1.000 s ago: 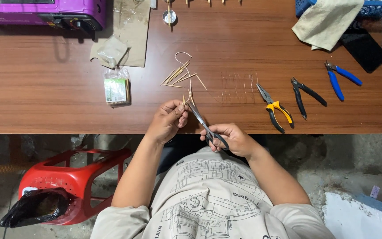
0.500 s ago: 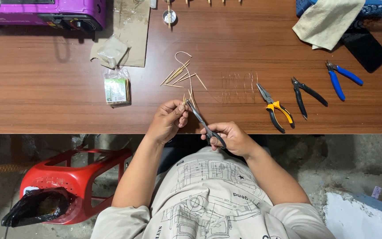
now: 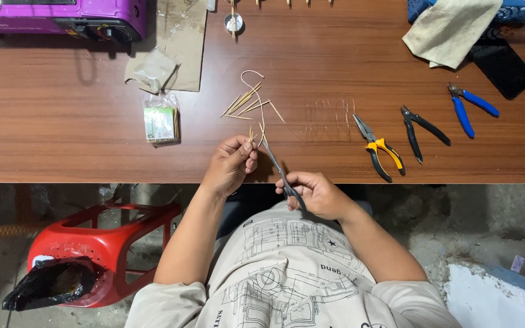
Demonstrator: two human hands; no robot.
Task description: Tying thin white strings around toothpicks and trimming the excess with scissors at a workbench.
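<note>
Count on the counter (image 3: pixel 62 121): three pliers, namely yellow-handled pliers (image 3: pixel 379 149), black pliers (image 3: pixel 419 129) and blue pliers (image 3: pixel 470 108); one loose pile of thin sticks (image 3: pixel 245 103). Versus 1.0 s ago: scissors tip sits slightly higher, nearer the left fingertips. Left hand (image 3: pixel 231 163) pinches closed on a few short sticks (image 3: pixel 252 135) at the counter's near edge. Right hand (image 3: pixel 316 194) grips the scissors (image 3: pixel 279 170), blades meeting the sticks.
</note>
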